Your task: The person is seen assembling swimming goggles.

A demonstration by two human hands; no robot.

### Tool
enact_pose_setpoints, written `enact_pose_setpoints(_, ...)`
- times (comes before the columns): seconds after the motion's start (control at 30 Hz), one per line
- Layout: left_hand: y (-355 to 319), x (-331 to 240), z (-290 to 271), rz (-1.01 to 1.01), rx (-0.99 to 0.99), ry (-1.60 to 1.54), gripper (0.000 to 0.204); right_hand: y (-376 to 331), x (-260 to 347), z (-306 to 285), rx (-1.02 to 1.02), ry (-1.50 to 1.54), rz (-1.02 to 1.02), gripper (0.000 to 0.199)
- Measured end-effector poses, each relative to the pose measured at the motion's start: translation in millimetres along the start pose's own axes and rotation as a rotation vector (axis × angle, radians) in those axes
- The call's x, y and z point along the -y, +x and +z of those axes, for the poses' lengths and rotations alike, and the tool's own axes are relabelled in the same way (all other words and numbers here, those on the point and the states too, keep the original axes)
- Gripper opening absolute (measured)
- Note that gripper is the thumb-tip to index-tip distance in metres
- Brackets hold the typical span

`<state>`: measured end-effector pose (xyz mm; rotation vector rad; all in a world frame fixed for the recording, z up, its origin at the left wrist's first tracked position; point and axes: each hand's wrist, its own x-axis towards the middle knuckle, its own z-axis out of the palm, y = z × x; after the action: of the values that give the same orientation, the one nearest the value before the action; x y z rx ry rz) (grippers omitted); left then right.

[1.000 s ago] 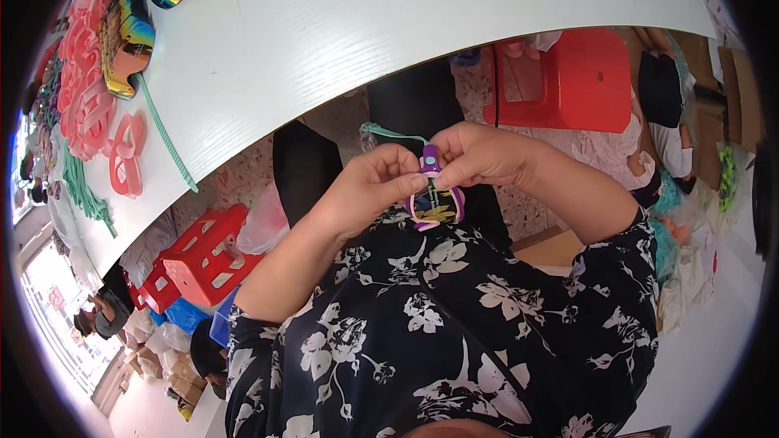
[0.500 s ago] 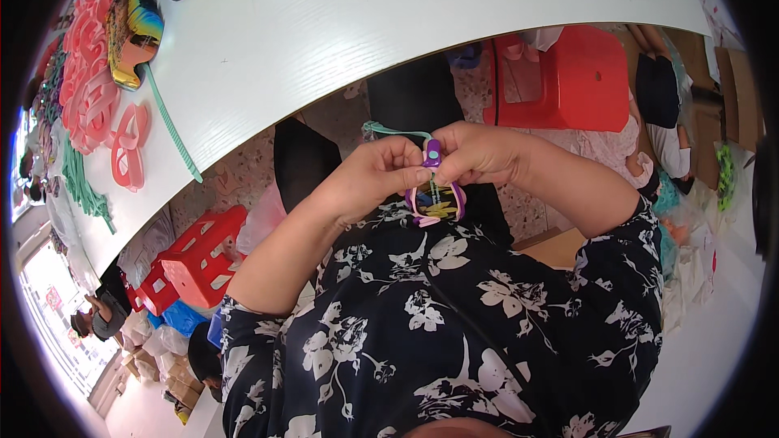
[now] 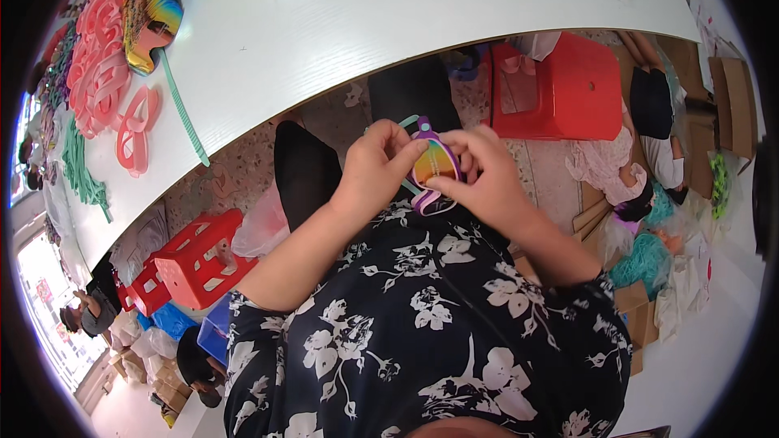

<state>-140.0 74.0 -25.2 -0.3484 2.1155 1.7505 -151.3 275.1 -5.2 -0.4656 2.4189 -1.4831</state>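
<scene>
Both hands hold a pair of purple goggles (image 3: 432, 169) with a rainbow mirror lens, close to my chest and below the white table's edge. My left hand (image 3: 373, 170) grips the goggles' left side with thumb on top. My right hand (image 3: 480, 174) pinches the right side. A teal strap (image 3: 408, 122) loops out above my left fingers. My lap and black trousers lie behind the goggles.
The white table (image 3: 341, 16) curves across the top. At its far left lie pink goggle frames (image 3: 105, 73), a finished mirrored pair (image 3: 150, 12) and teal straps (image 3: 182, 109). A red stool (image 3: 580, 89) stands on the right, red stools (image 3: 195, 255) on the left, with boxes and bags on the floor.
The goggles have turned so the mirrored lens now faces me. My hands shifted their hold slightly and stay in front of my chest.
</scene>
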Motion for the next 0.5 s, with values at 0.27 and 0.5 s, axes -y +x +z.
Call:
enact_pose_setpoints(0.27, -39, 11, 8, -0.123, -0.081, -0.287, 0.017, -19, -18, 23, -0.03, 0.377, 0.186, 0.05)
enact_pose_setpoints(0.5, -43, 22, 21, -0.122, -0.111, -0.553, 0.013, -15, -22, 34, -0.045, 0.411, 0.25, 0.046)
